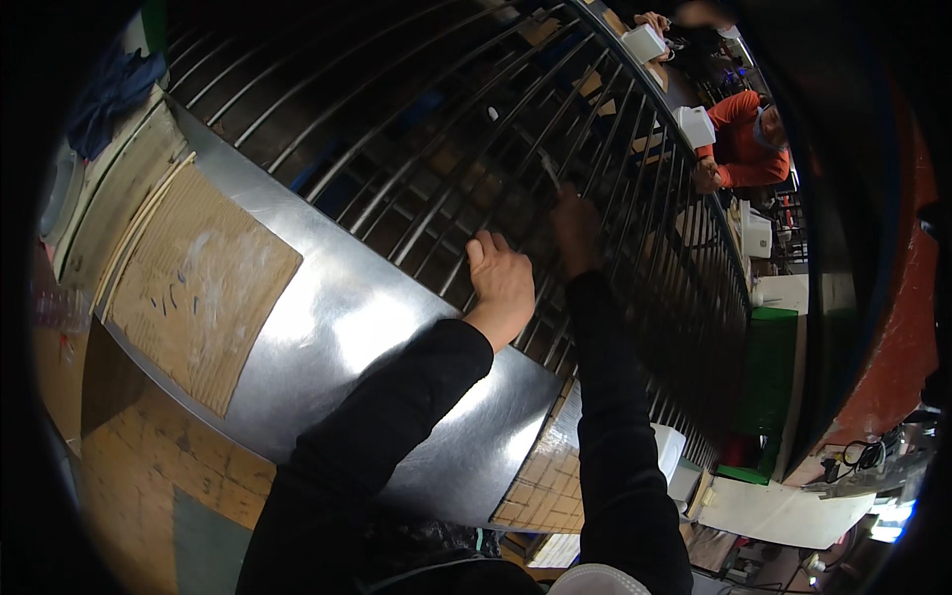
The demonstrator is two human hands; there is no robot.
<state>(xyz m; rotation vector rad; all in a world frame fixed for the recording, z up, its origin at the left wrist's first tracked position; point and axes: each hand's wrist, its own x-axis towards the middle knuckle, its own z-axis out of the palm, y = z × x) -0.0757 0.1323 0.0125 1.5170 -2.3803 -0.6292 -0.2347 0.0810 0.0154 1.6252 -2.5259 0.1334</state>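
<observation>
Barred metal rack point(415, 236) spans upper centre of frame. Left hand point(504, 283) mid-frame over its near edge, fingers curled together, undersides hidden. Right hand point(578, 233) higher, shadowed; can't tell its finger state. Slim pale item point(549, 170) just beyond, blurred.

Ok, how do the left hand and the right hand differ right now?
The left hand is brightly lit, while the right hand is in dark shadow. The left hand is near the edge of the shiny metal sheet; the right hand is farther out over the bars. The left hand's fingers look curled, while the right hand's are too dim to read. Both come out of black sleeves.
</observation>
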